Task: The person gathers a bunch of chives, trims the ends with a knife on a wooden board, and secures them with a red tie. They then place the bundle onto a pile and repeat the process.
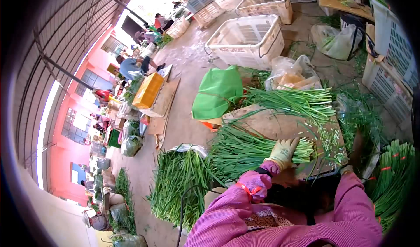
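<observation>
My left hand (283, 153), in a pale work glove, is closed around the stalk end of a bunch of chives (240, 153) lying on a wooden board (258, 121). The leaves fan out to the left, and the pale cut ends point right. My right hand (347, 170) is at the board's lower right corner, partly hidden by its sleeve. It grips what looks like a broad, dark knife (358, 147), blurred and pointing up. A second pile of chives (302, 102) lies along the board's far side. Short trimmed bits (330, 140) are scattered near the right edge.
Loose chives (179, 183) are heaped to the left, and banded bundles (393, 172) lie at right. Beyond the board are a green bag (217, 92), a clear plastic bag (293, 74) and a white crate (247, 41). Crates (389, 81) are stacked at right. Several people work far left.
</observation>
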Demonstrator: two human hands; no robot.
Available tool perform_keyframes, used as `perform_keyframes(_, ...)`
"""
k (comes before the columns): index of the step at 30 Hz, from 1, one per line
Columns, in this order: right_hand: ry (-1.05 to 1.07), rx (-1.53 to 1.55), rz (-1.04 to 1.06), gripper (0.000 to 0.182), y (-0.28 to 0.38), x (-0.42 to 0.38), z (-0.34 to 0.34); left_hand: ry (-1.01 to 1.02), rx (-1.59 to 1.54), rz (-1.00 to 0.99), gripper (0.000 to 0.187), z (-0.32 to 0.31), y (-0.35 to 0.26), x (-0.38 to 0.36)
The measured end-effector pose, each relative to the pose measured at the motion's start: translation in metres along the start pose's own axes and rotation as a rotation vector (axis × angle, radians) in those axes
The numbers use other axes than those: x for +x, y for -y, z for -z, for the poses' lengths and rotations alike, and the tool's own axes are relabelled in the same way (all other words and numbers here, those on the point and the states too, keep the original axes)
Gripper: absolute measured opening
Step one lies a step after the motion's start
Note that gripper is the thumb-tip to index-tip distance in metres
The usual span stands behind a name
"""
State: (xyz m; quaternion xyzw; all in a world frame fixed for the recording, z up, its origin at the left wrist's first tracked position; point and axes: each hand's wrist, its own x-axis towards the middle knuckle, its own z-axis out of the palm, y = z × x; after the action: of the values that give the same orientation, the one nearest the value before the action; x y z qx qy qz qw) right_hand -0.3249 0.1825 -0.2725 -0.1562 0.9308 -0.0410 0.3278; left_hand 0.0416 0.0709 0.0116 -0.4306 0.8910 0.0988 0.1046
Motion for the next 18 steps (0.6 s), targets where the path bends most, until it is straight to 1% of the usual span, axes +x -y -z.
perform_keyframes(2,-0.016,0.001,-0.012,0.038,-0.004,0.008,-0.001,0.017,0.01,0.025,0.111,0.0,-0.001,0.002)
perform_keyframes(5,-0.072,0.013,-0.028,0.034,-0.019,0.019,0.011,-0.016,0.006,0.027,0.107,-0.002,-0.002,-0.001)
perform_keyframes(7,-0.131,0.073,-0.018,0.032,-0.024,0.024,0.027,-0.054,0.002,0.029,0.106,-0.005,-0.003,-0.005)
perform_keyframes(8,-0.158,0.085,0.013,0.03,-0.027,0.032,0.034,-0.079,0.001,0.027,0.105,-0.007,-0.002,-0.007)
perform_keyframes(9,-0.162,0.01,0.064,0.029,-0.027,0.034,0.046,-0.1,-0.02,0.03,0.105,-0.01,-0.001,-0.009)
perform_keyframes(10,-0.119,-0.247,0.167,0.026,-0.026,0.025,0.064,-0.106,-0.021,0.027,0.105,-0.011,0.0,-0.012)
perform_keyframes(11,-0.103,-0.497,0.282,0.025,-0.019,0.001,0.09,-0.167,-0.058,0.045,0.105,-0.011,0.0,-0.014)
perform_keyframes(12,-0.027,-1.006,0.491,0.025,-0.016,-0.018,0.111,-0.229,-0.095,0.061,0.105,-0.012,-0.001,-0.016)
perform_keyframes(13,-0.087,-0.77,0.426,0.026,-0.011,-0.039,0.136,-0.279,-0.106,0.07,0.106,-0.01,0.0,-0.018)
perform_keyframes(14,-0.14,-0.817,0.572,0.026,-0.026,-0.005,0.133,-0.28,-0.11,0.067,0.106,-0.009,0.0,-0.02)
perform_keyframes(15,-0.206,-0.87,0.717,0.027,-0.036,0.017,0.134,-0.299,-0.022,0.111,0.104,-0.006,0.002,-0.024)
perform_keyframes(16,-0.395,-0.54,0.805,0.025,-0.057,0.059,0.119,-0.303,0.059,0.141,0.102,-0.006,0.0,-0.029)
perform_keyframes(17,-0.415,-0.323,0.727,0.032,-0.031,-0.025,0.158,-0.316,0.032,0.138,0.1,-0.001,0.0,-0.033)
perform_keyframes(18,-0.416,-0.337,0.764,0.035,-0.017,-0.083,0.19,-0.311,-0.016,0.114,0.097,0.001,-0.001,-0.033)
